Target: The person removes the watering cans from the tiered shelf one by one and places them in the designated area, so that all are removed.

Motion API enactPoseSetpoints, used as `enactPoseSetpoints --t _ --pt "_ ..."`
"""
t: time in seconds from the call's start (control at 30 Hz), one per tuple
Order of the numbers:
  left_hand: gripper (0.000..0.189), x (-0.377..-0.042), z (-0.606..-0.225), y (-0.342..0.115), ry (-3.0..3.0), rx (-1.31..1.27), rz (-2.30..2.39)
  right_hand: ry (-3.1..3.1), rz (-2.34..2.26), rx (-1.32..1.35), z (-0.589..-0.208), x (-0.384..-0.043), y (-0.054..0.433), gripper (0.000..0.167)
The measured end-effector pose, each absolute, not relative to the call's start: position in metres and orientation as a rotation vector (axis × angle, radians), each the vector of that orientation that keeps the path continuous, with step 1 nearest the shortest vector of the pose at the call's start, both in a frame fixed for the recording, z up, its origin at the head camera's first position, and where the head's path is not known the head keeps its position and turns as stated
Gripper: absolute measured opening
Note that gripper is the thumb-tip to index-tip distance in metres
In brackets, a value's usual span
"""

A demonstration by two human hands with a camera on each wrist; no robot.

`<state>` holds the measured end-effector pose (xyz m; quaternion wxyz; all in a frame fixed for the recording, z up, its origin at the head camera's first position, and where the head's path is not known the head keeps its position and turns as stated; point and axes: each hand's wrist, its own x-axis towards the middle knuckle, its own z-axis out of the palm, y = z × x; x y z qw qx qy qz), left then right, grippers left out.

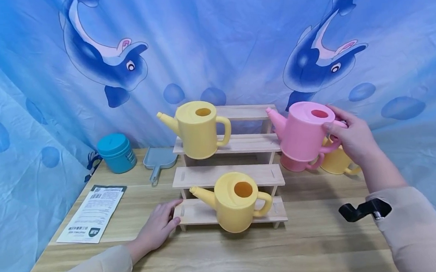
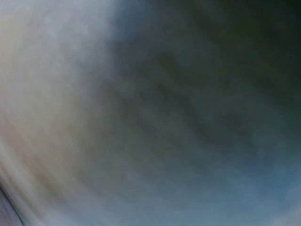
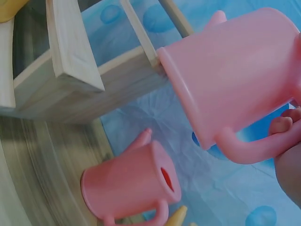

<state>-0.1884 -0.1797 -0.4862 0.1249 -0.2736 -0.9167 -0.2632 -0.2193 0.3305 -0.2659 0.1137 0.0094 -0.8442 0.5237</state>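
My right hand [image 1: 353, 134] grips the handle of a pink watering can [image 1: 304, 133], held up at the right end of a wooden stepped stand [image 1: 230, 174]. In the right wrist view this pink can [image 3: 235, 70] hangs above a second pink watering can [image 3: 124, 181] on the table. A yellow watering can [image 1: 197, 134] stands on the stand's upper left; another yellow watering can [image 1: 232, 214] is on the lowest step. My left hand [image 1: 156, 228] rests with fingertips and thumb against that step's left end. The left wrist view is only a blur.
Behind the raised can, a yellow watering can [image 1: 334, 162] stands on the table [image 1: 255, 263], partly hidden. Toward the left are a teal lidded tub [image 1: 116, 152], a grey-blue dustpan [image 1: 160, 159] and a printed packet [image 1: 92, 213]. A blue dolphin curtain [image 1: 224, 40] hangs behind.
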Motion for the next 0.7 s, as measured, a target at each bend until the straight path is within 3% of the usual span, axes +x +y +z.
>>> enactPoseSetpoints --t 0.7 --pt "0.047 -0.190 -0.486 -0.180 -2.675 -0.800 -0.785 -2.444 1.387 -0.250 -0.314 -0.202 0.370 0.067"
